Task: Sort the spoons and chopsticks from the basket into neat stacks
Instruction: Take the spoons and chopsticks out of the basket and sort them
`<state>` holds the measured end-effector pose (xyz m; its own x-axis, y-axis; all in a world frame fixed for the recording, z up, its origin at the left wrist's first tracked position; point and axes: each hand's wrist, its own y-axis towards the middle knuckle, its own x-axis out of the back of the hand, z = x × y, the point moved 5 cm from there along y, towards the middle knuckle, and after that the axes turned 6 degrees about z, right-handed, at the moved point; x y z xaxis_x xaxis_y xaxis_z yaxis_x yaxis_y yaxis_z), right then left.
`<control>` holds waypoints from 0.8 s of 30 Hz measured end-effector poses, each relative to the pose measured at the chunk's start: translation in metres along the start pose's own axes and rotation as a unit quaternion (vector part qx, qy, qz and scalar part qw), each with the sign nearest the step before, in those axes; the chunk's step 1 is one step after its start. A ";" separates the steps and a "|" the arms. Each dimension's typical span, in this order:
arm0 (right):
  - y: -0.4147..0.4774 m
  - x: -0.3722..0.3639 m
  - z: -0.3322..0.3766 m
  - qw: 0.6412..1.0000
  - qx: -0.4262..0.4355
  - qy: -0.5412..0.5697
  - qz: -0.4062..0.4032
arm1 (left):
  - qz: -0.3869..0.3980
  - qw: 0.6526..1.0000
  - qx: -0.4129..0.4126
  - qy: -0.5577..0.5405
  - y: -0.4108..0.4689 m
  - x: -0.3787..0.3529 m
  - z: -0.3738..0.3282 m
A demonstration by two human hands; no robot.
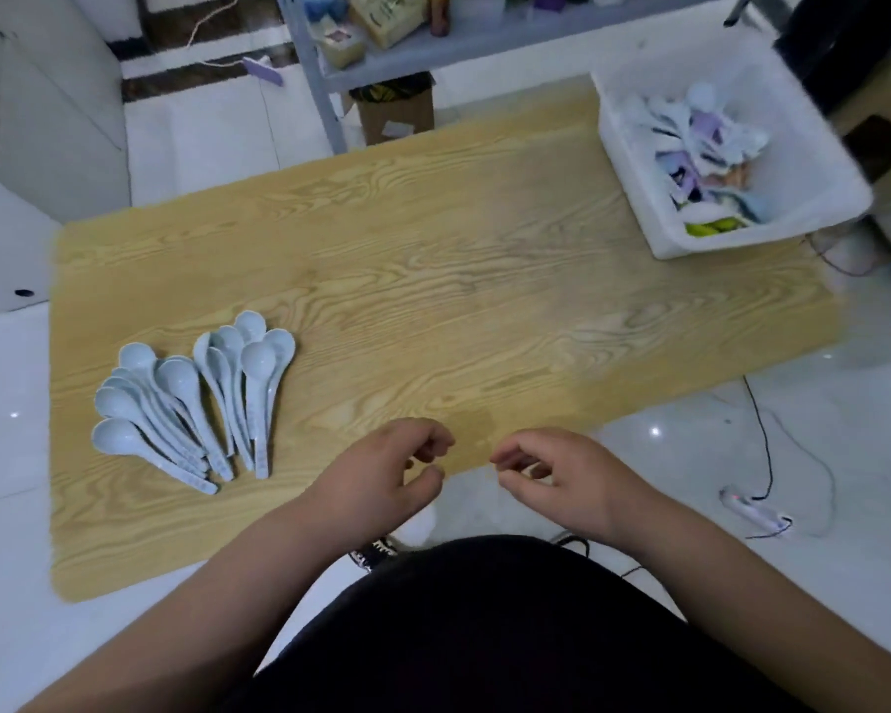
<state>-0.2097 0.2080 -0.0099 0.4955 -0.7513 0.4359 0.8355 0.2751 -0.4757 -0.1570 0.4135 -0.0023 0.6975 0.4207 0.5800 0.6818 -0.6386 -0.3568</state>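
Note:
Several pale blue spoons (191,398) lie in two fanned groups on the left part of the wooden table (433,280), bowls away from me, handles toward me. The white basket (639,162) stands at the table's far right corner and holds a jumble of pale spoons and coloured items (700,146). My left hand (381,481) and my right hand (556,476) hover side by side at the table's near edge, fingers loosely curled, nothing in either. Both are far from the spoons and the basket.
A grey metal shelf (433,43) with packages stands beyond the table. A cardboard box (397,110) sits under it. A power strip and cables (752,506) lie on the white tiled floor at the right. White cabinets stand at the left.

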 end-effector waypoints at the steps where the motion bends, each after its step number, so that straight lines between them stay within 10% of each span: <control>1: -0.015 0.010 -0.013 1.000 -0.001 0.008 -0.004 | -0.001 1.000 0.003 -0.005 0.010 -0.010 -0.017; 24: -0.048 0.252 -0.143 0.996 -0.050 -0.003 -0.070 | 0.093 0.993 -0.046 -0.048 0.226 -0.082 -0.189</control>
<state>-0.1586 -0.0807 0.0135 0.3777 -0.7740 0.5082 0.8687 0.1062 -0.4838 -0.1017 0.1132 0.0084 0.8303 0.3467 0.4364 0.5194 -0.7653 -0.3802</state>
